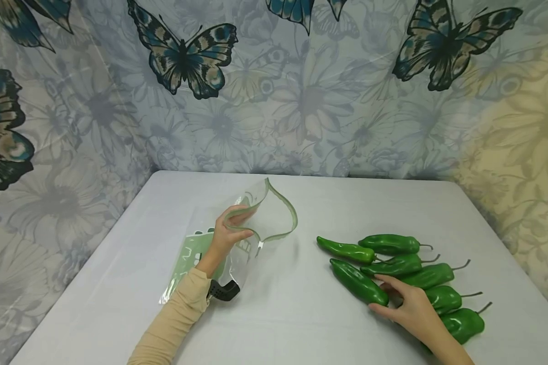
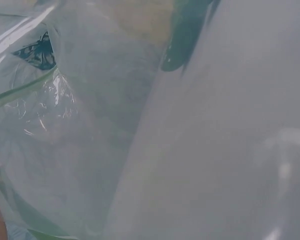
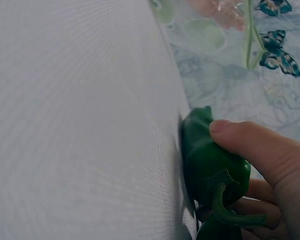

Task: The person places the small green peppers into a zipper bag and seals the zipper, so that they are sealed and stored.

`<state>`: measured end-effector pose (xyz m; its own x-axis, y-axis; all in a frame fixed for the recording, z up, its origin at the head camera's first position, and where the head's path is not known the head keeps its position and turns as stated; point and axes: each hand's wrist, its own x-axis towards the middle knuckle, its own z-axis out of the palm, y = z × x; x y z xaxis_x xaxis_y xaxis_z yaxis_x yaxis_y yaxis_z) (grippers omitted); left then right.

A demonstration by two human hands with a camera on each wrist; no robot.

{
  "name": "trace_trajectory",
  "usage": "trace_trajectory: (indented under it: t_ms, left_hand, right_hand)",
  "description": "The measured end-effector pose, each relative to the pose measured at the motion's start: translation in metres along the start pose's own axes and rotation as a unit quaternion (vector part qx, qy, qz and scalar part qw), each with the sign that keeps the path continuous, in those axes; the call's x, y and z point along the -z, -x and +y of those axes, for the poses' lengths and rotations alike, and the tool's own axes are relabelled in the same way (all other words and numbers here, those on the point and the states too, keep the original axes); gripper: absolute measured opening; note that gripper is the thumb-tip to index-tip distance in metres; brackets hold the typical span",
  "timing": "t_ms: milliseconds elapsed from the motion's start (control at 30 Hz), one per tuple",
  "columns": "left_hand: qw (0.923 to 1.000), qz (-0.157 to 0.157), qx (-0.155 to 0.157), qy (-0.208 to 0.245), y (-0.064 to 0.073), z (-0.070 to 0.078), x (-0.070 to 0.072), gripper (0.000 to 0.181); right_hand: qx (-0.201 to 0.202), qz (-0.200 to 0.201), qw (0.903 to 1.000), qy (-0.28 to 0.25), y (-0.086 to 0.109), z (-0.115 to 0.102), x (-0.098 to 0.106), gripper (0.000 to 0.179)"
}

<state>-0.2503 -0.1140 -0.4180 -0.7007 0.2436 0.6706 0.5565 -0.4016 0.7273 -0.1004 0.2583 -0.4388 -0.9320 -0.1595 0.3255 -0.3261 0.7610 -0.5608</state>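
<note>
In the head view my left hand [image 1: 228,232] holds up a clear plastic zip bag [image 1: 247,253]. Its green-edged mouth gapes toward the right. Bag film [image 2: 60,150] fills much of the left wrist view, where that hand is almost wholly hidden. My right hand [image 1: 412,306] grips the stem end of a glossy green pepper [image 1: 357,281], the front-left one of a group. In the right wrist view the thumb presses on this pepper [image 3: 205,155], whose curved stem faces the camera. The pepper lies on or very close to the white tabletop; which, I cannot tell.
Several more green peppers [image 1: 431,276] lie close together beside and behind my right hand. A green printed panel [image 1: 187,261] lies under my left forearm, and a black wrist strap [image 1: 225,290] shows there. Butterfly-patterned cloth [image 1: 310,116] stands behind the white table [image 1: 297,324].
</note>
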Motion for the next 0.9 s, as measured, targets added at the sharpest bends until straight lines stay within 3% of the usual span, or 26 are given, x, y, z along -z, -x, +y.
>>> trace_trajectory:
  t_ms: [200,433,900]
  left_hand:
    - [0.9998,-0.022,-0.003,0.003,-0.0032,-0.0022,-0.0017,0.049]
    - [0.9998,-0.011,-0.013,-0.011,-0.0034,0.0,-0.0016,0.051]
    - [0.9999,-0.005,0.003,-0.009,0.0015,0.0044,-0.0016,0.048]
  right_hand:
    - [-0.029,-0.005,0.9996,0.004,-0.0011,-0.0028,0.0006,0.055]
    - [-0.081,-0.033,0.9961,-0.011,-0.0041,-0.0069,0.0042,0.051]
    - [-0.104,-0.023,0.9936,-0.04,0.0007,-0.0077,0.0084,0.042]
